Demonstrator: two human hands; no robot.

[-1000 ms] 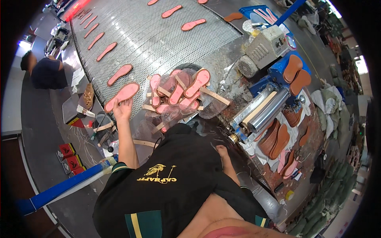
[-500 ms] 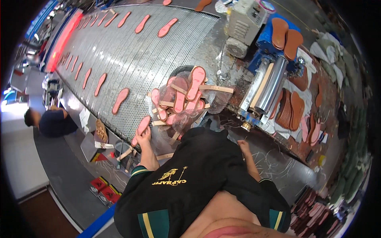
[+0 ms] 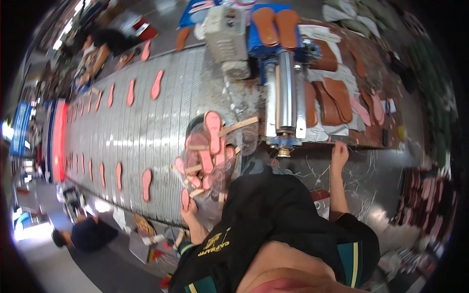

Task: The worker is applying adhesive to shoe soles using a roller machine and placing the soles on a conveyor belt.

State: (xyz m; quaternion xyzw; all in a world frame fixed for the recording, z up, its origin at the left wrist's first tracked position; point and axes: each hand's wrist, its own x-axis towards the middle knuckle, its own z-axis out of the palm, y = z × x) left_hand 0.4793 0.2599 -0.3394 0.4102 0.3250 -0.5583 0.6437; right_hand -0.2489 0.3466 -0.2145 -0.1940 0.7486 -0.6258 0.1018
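Observation:
In my left hand (image 3: 189,215) is a pink insole (image 3: 185,199), held near the conveyor's near edge with its toe end pointing away from me. Just beyond it lies a heap of pink insoles (image 3: 213,131), jumbled with tan strips (image 3: 239,126) and clear plastic wrap. My right hand (image 3: 340,152) is raised at the front edge of the workbench, its fingers bent together; whatever they pinch is too small and blurred to name. Closest to that hand are brown soles (image 3: 337,100) stacked on white cloth, right of a roller machine (image 3: 286,97).
Pink insoles lie in two rows along the metal mesh conveyor (image 3: 127,132), which runs left to a red-lit opening (image 3: 59,139). Two brown soles (image 3: 276,27) rest on the blue machine top. Loose threads hang below the bench. A person (image 3: 90,234) is at the left.
My view has turned to the right. My right hand has risen from beside my body to the bench edge near the brown soles. My left hand still holds the pink insole.

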